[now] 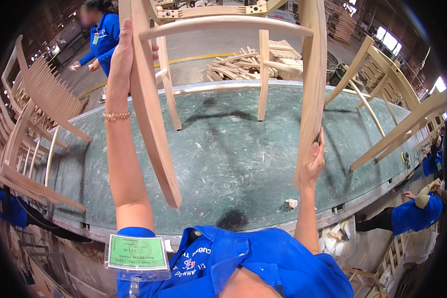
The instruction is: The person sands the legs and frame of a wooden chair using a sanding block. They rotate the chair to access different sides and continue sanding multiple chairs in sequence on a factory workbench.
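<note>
The left hand [121, 57] grips the left near leg of a pale wooden chair frame [150, 124], its thumb lying up the outer face and its fingers bent behind, the tips showing past the inner edge. The right hand [311, 164] is curled against the outer side of the right near leg, nearer the body than the left one; a small dark thing [317, 137] shows between its fingers and the wood, too hidden to identify, and I cannot tell how tightly the fingers close. The chair frame is between the two hands, over the middle of the table [223, 164]. An arched crossbar [226, 23] joins its two near legs, and two thinner legs come down on the far side; whether the near legs' ends touch the table cannot be made out. A beaded bracelet [116, 116] circles the left wrist, and a green badge [139, 253] is on the left sleeve of the person's blue shirt [303, 268]. Near the right hand, toward the near edge of the green, scuffed tabletop, lies a small pale scrap [291, 203]. Another chair frame [42, 188] is at the table's left end, and a further one [397, 134] leans at the right. Beyond the far edge, a pile of wooden pieces [236, 64] is on the floor. A co-worker in blue [107, 35] is at the far left, and another co-worker [418, 216] is at the near right.
</note>
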The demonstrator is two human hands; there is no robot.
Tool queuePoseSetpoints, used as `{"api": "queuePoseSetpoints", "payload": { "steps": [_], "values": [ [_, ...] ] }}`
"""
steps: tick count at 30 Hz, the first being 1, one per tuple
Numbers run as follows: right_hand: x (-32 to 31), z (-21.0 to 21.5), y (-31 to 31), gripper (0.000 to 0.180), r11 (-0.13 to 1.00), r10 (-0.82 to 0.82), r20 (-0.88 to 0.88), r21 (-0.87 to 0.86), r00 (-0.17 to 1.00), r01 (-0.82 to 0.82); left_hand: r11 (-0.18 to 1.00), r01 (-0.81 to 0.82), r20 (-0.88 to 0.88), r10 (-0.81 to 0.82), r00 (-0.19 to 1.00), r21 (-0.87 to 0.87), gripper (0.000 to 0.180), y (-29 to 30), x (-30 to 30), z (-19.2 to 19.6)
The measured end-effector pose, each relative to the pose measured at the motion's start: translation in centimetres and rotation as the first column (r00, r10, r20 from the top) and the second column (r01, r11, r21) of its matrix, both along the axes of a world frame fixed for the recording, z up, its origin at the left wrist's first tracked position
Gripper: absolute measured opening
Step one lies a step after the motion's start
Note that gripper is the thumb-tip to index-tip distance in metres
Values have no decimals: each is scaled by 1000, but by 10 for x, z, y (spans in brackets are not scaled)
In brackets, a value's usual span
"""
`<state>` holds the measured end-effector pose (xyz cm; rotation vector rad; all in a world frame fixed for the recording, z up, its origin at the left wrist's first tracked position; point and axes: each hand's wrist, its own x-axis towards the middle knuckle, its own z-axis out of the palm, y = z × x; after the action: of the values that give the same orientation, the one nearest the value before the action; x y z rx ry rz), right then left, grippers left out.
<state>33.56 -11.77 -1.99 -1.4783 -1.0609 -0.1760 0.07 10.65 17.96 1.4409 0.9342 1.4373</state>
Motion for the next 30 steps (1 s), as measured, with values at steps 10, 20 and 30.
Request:
{"api": "queuePoseSetpoints", "payload": {
  "steps": [10,20,30],
  "values": [
    [18,10,16,50,995,31,-101,-90,994,-40,989,-94,-107,107,989,115,58,-37,-9,-121],
    [23,11,24,50,993,45,-110,-105,993,-57,950,118,-21,-129,991,-289,75,-142,-25,-174],
    [11,21,13,51,984,76,-213,-144,974,-109,937,154,124,-120,985,-315,71,-145,-23,-187]
  ]
}}
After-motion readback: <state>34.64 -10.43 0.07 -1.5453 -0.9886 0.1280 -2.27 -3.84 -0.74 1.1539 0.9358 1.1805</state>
